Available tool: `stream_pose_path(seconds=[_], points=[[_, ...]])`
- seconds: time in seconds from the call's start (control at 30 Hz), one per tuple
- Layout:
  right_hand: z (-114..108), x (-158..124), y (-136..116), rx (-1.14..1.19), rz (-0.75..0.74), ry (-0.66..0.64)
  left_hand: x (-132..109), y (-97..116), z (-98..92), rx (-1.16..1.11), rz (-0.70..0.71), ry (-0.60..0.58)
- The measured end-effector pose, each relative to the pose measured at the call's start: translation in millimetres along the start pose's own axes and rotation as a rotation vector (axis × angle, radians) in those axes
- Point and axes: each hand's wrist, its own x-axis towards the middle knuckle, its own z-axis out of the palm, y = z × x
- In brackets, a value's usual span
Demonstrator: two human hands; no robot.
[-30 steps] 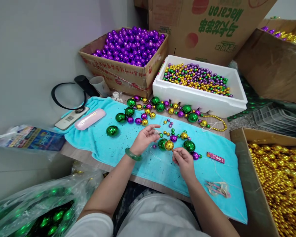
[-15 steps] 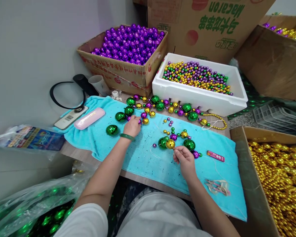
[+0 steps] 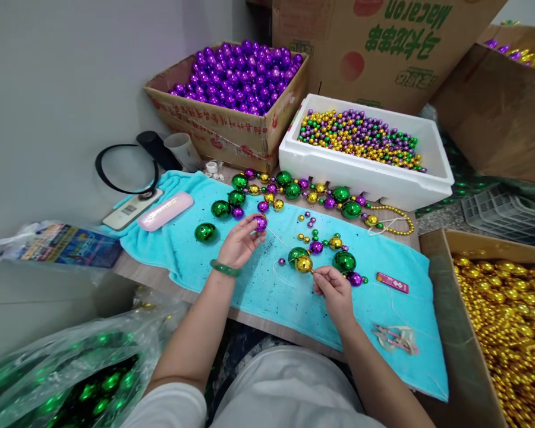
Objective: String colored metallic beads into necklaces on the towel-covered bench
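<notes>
In the middle of the teal towel (image 3: 383, 309), the left hand (image 3: 239, 245) pinches a purple ball (image 3: 260, 222) and the right hand (image 3: 334, 289) pinches the string (image 3: 279, 239) beside the gold ball (image 3: 304, 263), so it is best to pull the string tight and turn the ball's hole to meet it.

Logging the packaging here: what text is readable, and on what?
"macaron": green, upside down, on the tall brown cardboard box; the green Chinese characters beside it are unclear to me.
Too blurred: red print on the cardboard box of purple balls; lettering on the pink oblong case; the colourful printed packet; the small red tag.
</notes>
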Motion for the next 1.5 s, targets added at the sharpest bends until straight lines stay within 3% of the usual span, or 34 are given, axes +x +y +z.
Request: stream_pose_path(seconds=[0.13, 0.67, 0.93, 1.1, 1.27, 1.5], points=[[-1.2, -2.0, -3.1, 0.015, -0.009, 0.008, -3.4, -1.3, 4.2, 0.105, 0.114, -0.026], [-3.0, -4.0, -9.6, -0.071, -0.067, 0.033, -16.6, -5.9, 15.3, 0.449, 0.539, 0.049], [4.0, -3.7, -8.3, -0.075, -0.061, 0.030, -23.9, -25.7, 29.0, 0.176, 0.366, 0.040], [2.3, -1.4, -3.8, -0.033, -0.037, 0.040, -27.5, -26.4, 33.2, 0.145, 0.405, 0.029], [-2.2, 3.9, -0.7, 0.048, 0.016, 0.005, -32.4, -22.5, 34.7, 0.152, 0.350, -0.037], [-8.7, 11.0, 4.8, 0.044, 0.018, -0.026, -33.8, -22.4, 30.4, 0.274, 0.474, -0.133]])
